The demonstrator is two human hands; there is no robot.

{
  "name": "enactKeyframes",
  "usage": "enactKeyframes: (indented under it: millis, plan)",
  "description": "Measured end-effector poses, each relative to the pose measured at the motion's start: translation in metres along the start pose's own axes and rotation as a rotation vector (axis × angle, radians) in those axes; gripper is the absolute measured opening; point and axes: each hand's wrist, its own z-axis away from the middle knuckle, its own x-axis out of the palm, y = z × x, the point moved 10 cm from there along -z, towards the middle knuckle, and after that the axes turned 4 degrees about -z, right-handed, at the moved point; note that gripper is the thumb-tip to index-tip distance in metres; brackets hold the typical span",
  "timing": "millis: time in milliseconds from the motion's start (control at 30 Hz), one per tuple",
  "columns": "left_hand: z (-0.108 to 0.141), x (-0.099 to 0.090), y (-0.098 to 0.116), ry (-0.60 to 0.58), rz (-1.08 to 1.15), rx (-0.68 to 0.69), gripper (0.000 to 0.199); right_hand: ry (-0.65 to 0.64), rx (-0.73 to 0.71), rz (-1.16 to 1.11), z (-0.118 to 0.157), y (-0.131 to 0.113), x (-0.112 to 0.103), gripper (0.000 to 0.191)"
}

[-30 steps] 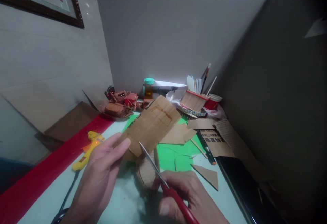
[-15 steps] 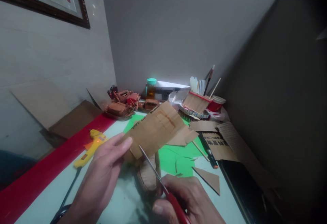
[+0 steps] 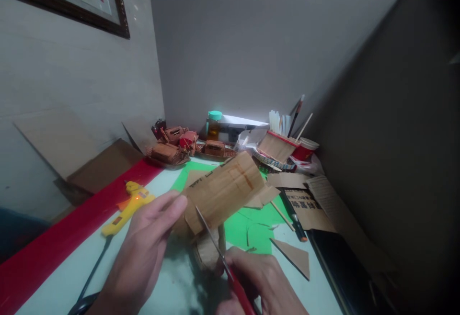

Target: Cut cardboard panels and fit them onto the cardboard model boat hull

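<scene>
My left hand [image 3: 153, 238] pinches the left end of a brown cardboard piece [image 3: 223, 193], thumb on top. The cardboard is raised over the table and has dark print along one edge and a brownish outline near its far end. In my right hand [image 3: 258, 276] is a pair of red-handled scissors [image 3: 240, 290]. One blade lies across the face of the cardboard near its lower edge, close to my left thumb; the other blade is mostly hidden. Below the cardboard, partly covered, stands a rounded cardboard shape [image 3: 209, 252].
To the left lies a yellow glue gun [image 3: 131, 207] with a cord. Brown model boats [image 3: 167, 153] stand at the back. On the right are a cutter knife [image 3: 296, 221], a cardboard triangle [image 3: 293, 256], cardboard scraps [image 3: 305, 207] and a dark flat object [image 3: 330, 262]. Green paper [image 3: 247, 231] covers the middle.
The cardboard has tilted, its far end now lower and slightly further right. The scissors and my right hand have shifted slightly down and left, the blade still at the cardboard.
</scene>
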Motion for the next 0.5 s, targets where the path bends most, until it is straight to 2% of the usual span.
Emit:
enactKeyframes:
  millis: [167,333,500]
  plan:
    - [0.0025,-0.0024,-0.0032,0.019,-0.001,-0.03,0.011,-0.035,-0.025,-0.115,-0.0007,-0.002,0.0032,0.051]
    - [0.0024,0.0015,-0.0024,-0.001,0.019,-0.02,0.014,-0.091,0.033,-0.125,-0.0015,-0.0061,0.0066,0.034]
    - [0.0011,0.0068,-0.0018,-0.027,0.005,-0.014,0.014,-0.053,0.048,-0.113,-0.0016,-0.0072,0.0021,0.049]
